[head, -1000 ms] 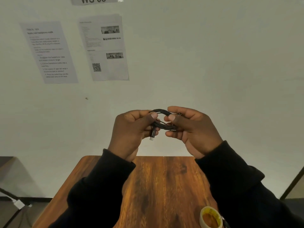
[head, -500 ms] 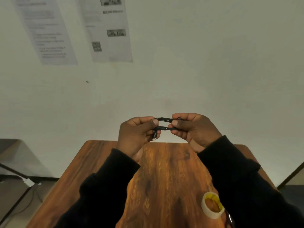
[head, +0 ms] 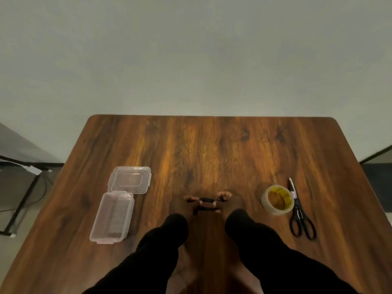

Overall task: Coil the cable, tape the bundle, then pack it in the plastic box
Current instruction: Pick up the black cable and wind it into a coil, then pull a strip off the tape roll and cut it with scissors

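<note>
Hands lowered over table (head: 212,145), coiled cable (head: 206,203) lying left-right

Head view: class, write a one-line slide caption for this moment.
Both hands, left hand and right hand, hold the coiled cable over the table, between open plastic box and tape roll.

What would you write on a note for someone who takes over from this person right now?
Both hands are busy: the left hand and right hand pinch the two ends of the coiled black cable just above the wooden table. The hands are blurred and hard to make out.
Plastic box sits open at the left, its lid lying flat behind it.
Roll of tape and scissors lie at the right, untouched.
Done: the cable looks coiled.
Left: cut tape, wrap the bundle, put it in the box, probably close the lid.
</note>
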